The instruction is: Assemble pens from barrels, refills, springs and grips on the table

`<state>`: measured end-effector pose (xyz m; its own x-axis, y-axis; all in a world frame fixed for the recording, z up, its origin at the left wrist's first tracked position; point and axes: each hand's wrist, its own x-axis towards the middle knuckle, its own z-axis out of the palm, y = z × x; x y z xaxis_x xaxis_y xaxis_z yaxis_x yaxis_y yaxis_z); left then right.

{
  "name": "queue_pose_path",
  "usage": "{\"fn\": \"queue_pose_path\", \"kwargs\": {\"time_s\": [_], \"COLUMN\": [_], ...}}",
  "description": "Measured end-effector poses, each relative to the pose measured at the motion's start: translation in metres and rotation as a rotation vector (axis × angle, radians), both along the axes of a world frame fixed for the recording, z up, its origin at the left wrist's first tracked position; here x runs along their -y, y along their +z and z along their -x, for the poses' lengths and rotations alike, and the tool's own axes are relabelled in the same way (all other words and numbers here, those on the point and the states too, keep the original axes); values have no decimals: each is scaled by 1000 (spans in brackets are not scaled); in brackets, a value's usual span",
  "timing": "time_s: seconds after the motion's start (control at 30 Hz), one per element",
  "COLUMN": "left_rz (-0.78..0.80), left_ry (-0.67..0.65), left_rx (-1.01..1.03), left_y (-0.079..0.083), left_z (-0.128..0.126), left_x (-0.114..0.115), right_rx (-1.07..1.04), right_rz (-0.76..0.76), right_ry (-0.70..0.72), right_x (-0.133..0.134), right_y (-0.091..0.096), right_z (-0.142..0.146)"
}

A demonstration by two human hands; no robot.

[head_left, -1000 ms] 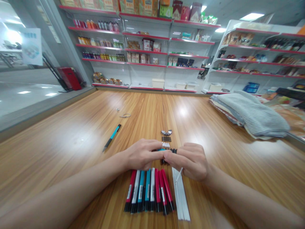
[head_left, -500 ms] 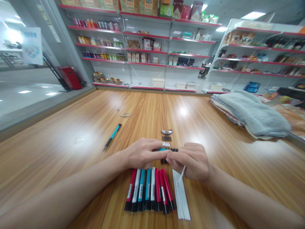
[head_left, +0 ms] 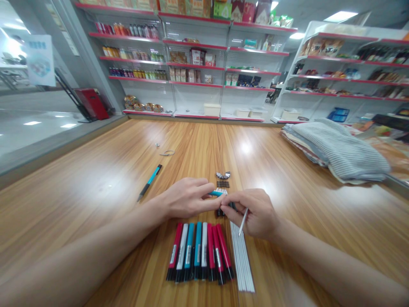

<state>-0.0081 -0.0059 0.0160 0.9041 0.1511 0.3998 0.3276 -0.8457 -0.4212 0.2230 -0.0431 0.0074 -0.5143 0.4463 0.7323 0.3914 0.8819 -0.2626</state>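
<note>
My left hand (head_left: 187,198) pinches a teal pen barrel (head_left: 216,193) at mid-table. Touching it fingertip to fingertip, my right hand (head_left: 255,213) grips a thin white refill (head_left: 243,222) that sticks out below the palm, and a small black part at its fingertips. Just below the hands lies a row of several red, white and teal pen barrels (head_left: 200,251). Beside it on the right are several white refills (head_left: 242,262). Beyond the hands sit small piles of pen parts: white tips (head_left: 221,190), dark springs (head_left: 223,184) and silver cones (head_left: 223,175).
An assembled teal pen (head_left: 149,182) lies to the left on the wooden table (head_left: 96,183), with a small ring and wire (head_left: 167,152) farther back. Folded striped cloths (head_left: 338,151) are stacked at the right. Store shelves (head_left: 191,64) with goods line the back.
Both hands lifted slightly and drew a little toward the far side; the teal barrel now shows more between the fingers, and the white refill in my right hand has tilted more upright.
</note>
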Motion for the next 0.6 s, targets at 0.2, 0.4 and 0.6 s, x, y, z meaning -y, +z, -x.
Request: {"fn": "queue_pose_path", "kwargs": {"time_s": [0.2,0.4,0.6], "left_rz": [-25,-43,-58], "left_ry": [18,33,22], "left_rx": [-16,-36,-47], "left_y": [2,2,3], "left_z": [0,-1,-1], "left_x": [1,1,2], "right_rx": [-11,-12,12], "right_rz": [44,84,138], "right_ry": [-10,-27,-42], "right_x": [-1,0,2], "right_y": [0,1,3], "right_z": [-1,0,1]}}
